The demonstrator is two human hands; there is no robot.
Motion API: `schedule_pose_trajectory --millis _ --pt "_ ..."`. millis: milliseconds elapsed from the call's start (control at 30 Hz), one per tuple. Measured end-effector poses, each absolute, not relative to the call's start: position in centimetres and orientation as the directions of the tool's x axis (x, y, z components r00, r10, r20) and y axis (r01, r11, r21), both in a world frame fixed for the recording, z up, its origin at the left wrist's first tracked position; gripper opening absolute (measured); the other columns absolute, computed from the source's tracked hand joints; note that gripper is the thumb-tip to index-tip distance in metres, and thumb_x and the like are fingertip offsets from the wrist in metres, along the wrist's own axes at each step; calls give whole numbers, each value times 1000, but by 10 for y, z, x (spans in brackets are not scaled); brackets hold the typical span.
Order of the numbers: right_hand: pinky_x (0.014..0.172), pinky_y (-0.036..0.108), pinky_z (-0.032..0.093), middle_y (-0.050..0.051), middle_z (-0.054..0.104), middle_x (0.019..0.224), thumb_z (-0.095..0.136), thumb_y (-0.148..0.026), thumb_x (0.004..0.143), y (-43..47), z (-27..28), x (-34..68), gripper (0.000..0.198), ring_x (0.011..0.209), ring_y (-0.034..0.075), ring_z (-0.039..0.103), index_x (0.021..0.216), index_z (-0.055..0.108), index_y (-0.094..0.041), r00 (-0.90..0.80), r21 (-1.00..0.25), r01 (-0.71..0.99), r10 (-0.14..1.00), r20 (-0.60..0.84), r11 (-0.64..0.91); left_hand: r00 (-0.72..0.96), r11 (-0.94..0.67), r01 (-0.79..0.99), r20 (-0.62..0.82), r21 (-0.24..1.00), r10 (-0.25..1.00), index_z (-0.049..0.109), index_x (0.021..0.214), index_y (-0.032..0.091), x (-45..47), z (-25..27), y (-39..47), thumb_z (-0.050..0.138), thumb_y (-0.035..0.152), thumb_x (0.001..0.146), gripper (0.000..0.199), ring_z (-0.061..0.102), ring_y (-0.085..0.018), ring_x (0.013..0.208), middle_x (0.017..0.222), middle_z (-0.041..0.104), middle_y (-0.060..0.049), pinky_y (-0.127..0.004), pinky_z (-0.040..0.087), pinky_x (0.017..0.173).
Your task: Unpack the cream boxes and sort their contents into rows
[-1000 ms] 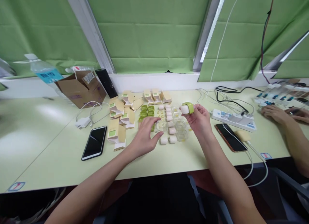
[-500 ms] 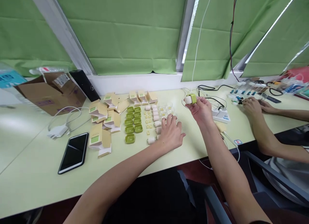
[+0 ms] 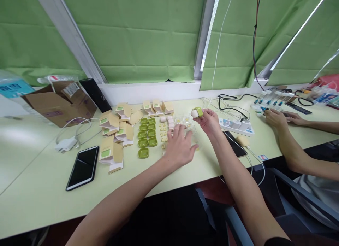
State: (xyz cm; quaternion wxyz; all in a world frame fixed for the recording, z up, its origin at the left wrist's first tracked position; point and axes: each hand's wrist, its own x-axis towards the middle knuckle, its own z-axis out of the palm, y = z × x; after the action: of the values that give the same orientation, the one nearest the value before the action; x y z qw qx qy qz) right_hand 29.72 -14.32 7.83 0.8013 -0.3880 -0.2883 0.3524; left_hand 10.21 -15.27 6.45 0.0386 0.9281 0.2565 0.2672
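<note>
My right hand (image 3: 209, 123) is closed on a small green and white piece (image 3: 197, 112), a pale block with a green part around one end, held above the table. My left hand (image 3: 179, 145) is palm down with fingers apart, over the pale pink cylinders (image 3: 163, 119) and clear plastic cups (image 3: 178, 119); whether its fingertips touch any is hidden. Left of it are a column of tiny yellow pieces (image 3: 162, 129) and two columns of green square cups (image 3: 143, 142). Folded cream boxes with green labels (image 3: 108, 154) lie further left.
At the left are a phone (image 3: 82, 167), a white charger (image 3: 66, 144) and a brown carton (image 3: 60, 101). Right of my right arm lie a power strip (image 3: 242, 127), cables and another phone (image 3: 234, 143). Another person's hands (image 3: 277, 118) work on small parts at the far right.
My right hand has moved left with the green and white piece, closer to my left hand. My left hand has shifted slightly left over the pink cylinders.
</note>
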Motion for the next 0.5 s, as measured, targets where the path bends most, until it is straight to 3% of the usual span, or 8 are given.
schedule_pose_trajectory --millis 100,167,300,400,500 --pt "57 27 66 0 75 72 93 -34 68 -132 79 280 37 65 16 74 74 59 -21 515 -832 -396 844 149 388 602 -857 385 610 343 515 59 126 20 72 70 -120 62 32 93 35 44 -38 136 133 58 -17 -59 37 112" --pt "57 28 66 0 74 70 94 -32 65 -123 79 264 38 63 16 73 72 59 -20 441 -830 -451 891 112 328 541 -844 309 649 439 536 52 134 20 52 69 -97 63 30 92 44 48 -35 132 133 58 -16 -57 40 113" --pt "56 30 66 1 75 72 94 -30 64 -104 78 224 37 62 17 73 72 60 -20 248 -829 -528 967 57 184 532 -748 142 587 649 610 33 153 24 21 61 -65 66 35 92 70 53 -30 135 154 47 -17 -48 51 106" --pt "55 30 66 3 76 74 94 -34 65 -96 74 196 36 62 19 74 73 62 -19 99 -845 -529 995 30 78 554 -745 52 602 665 576 32 155 25 8 57 -58 70 36 91 75 53 -29 139 158 45 -17 -45 52 108" --pt "53 26 63 1 72 67 94 -39 66 -96 69 179 38 57 15 71 73 62 -18 38 -870 -494 999 0 19 560 -802 85 637 592 530 48 145 23 3 55 -57 69 33 92 58 53 -29 140 149 56 -15 -49 46 116"
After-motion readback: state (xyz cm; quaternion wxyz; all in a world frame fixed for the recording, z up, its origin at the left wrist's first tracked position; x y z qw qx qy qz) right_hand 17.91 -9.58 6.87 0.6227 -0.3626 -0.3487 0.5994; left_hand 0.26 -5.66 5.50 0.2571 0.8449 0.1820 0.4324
